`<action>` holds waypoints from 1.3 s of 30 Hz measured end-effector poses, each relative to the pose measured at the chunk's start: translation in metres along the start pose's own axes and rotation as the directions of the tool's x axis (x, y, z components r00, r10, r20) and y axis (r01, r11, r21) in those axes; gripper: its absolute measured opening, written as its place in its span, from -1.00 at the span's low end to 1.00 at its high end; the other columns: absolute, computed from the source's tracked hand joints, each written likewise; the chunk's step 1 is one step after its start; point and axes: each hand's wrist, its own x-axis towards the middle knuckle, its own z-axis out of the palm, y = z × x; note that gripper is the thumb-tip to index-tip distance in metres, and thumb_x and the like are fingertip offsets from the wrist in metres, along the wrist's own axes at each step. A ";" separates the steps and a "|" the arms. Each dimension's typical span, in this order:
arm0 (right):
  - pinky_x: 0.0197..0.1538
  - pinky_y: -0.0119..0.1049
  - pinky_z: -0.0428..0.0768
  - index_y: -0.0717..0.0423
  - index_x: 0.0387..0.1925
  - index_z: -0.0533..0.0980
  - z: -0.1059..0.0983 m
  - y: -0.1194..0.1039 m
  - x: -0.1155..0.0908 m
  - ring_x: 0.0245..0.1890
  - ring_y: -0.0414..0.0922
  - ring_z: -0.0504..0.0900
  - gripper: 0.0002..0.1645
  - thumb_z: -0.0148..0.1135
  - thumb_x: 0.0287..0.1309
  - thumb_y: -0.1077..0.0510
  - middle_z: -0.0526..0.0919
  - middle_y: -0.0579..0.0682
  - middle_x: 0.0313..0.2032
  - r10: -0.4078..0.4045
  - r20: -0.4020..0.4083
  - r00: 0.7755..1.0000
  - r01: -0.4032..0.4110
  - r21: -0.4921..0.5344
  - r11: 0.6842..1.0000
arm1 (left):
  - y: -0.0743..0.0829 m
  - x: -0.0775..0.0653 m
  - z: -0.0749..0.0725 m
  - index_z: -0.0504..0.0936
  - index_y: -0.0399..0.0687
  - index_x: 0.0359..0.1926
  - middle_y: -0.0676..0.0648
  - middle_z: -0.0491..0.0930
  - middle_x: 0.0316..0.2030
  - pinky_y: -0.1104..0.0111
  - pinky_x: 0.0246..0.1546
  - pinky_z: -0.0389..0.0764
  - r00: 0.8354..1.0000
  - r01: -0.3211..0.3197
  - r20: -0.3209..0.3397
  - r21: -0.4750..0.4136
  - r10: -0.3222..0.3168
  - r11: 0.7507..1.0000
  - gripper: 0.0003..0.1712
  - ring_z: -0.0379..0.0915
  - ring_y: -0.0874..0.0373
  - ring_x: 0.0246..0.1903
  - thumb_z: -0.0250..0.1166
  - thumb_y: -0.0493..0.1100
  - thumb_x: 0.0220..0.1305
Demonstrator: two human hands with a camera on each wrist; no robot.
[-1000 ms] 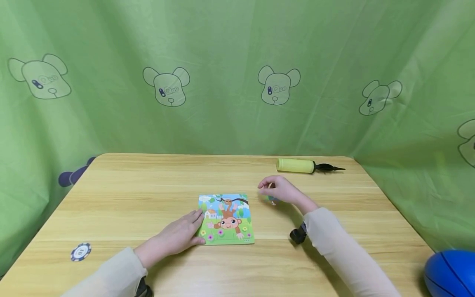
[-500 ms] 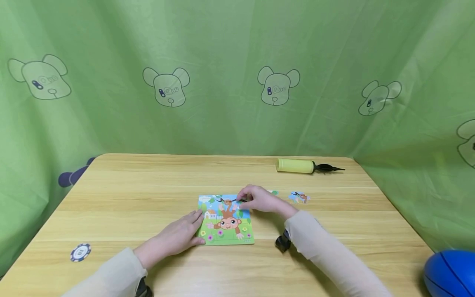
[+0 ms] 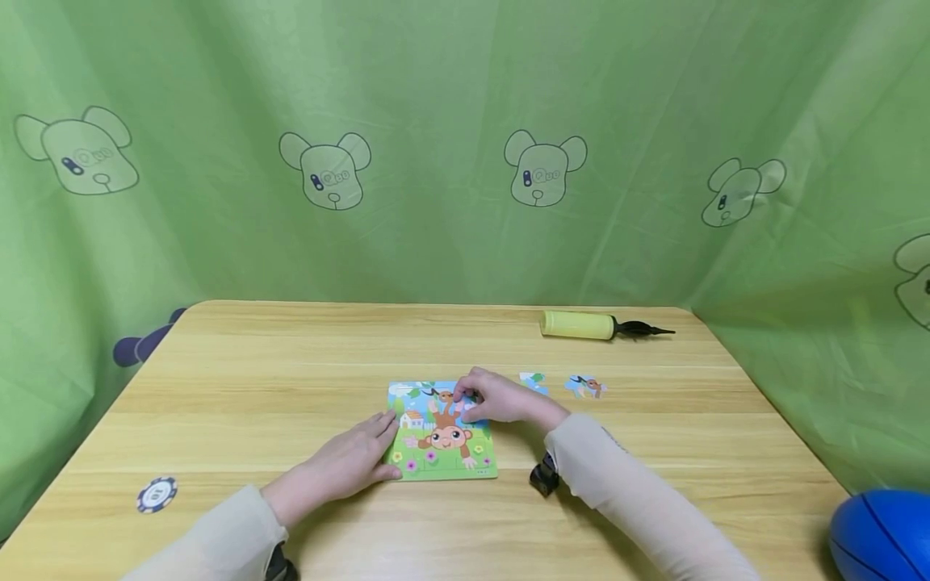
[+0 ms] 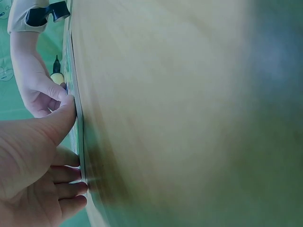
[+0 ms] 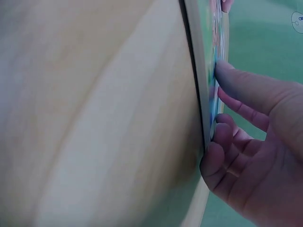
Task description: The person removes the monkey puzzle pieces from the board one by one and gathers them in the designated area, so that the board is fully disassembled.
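Monkey puzzle (image 3: 445, 436), right fingers (image 3: 462, 386) moved onto it, half-bent, hold unclear, left fingers (image 3: 382, 423) straight against its edge

Right of the puzzle board (image 5: 201, 61), I see the right hand (image 5: 265, 137), its thumb (image 5: 233, 78) touching the printed face, fingers (image 5: 214, 158) curled near the board's lower end; desk (image 5: 85, 109) left, green curtain (image 5: 262, 40) behind.

Two hands (image 3: 341, 460) (image 3: 501, 397), two loose pieces (image 3: 534, 379) (image 3: 587, 386), plus one table (image 3: 291, 355), puzzle (image 3: 445, 436), chip (image 3: 157, 495), pump (image 3: 579, 325) and ball (image 3: 881, 532) are showing up.
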 end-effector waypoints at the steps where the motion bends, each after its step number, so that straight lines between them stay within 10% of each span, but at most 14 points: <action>1: -0.21 -0.23 0.39 0.09 -0.22 0.50 0.000 -0.001 0.000 -0.28 -0.06 0.34 -0.80 0.29 0.08 0.20 0.38 -0.01 -0.27 0.000 0.005 1.000 0.000 0.002 1.000 | 0.000 0.000 0.000 0.25 -0.55 0.19 -0.44 0.15 0.24 0.04 0.21 0.19 1.000 0.001 -0.001 -0.001 -0.001 1.000 -0.17 0.10 -0.27 0.22 0.25 0.05 0.16; 17: -0.06 -0.16 0.37 0.03 -0.34 0.45 0.005 -0.003 0.001 -0.15 -0.04 0.30 -0.80 0.32 0.03 0.24 0.25 -0.01 -0.17 0.073 -0.036 0.997 -0.072 0.029 0.997 | -0.001 0.000 0.002 0.25 -0.55 0.19 -0.44 0.15 0.24 0.04 0.21 0.19 1.000 0.001 -0.004 0.004 -0.001 1.000 -0.17 0.11 -0.27 0.22 0.25 0.06 0.15; 27: -0.15 -0.25 0.44 0.24 0.05 0.37 0.002 -0.005 -0.002 -0.30 -0.12 0.37 -0.42 0.37 -0.02 0.19 0.34 0.04 -0.10 0.086 -0.105 0.991 -0.087 -0.004 0.996 | -0.001 0.000 0.002 0.26 -0.55 0.19 -0.44 0.15 0.23 0.04 0.21 0.19 1.000 -0.003 -0.010 0.004 0.003 1.000 -0.17 0.11 -0.27 0.21 0.25 0.05 0.15; 39: -0.42 -0.30 0.44 0.13 -0.07 0.51 -0.015 -0.003 -0.007 -0.45 -0.11 0.39 -0.68 0.16 0.11 0.40 0.48 0.09 -0.29 0.057 -0.126 0.990 -0.036 0.166 0.985 | -0.001 0.000 0.002 0.26 -0.55 0.19 -0.44 0.15 0.24 0.04 0.21 0.19 1.000 -0.006 -0.008 0.007 0.006 1.000 -0.17 0.11 -0.27 0.21 0.25 0.06 0.15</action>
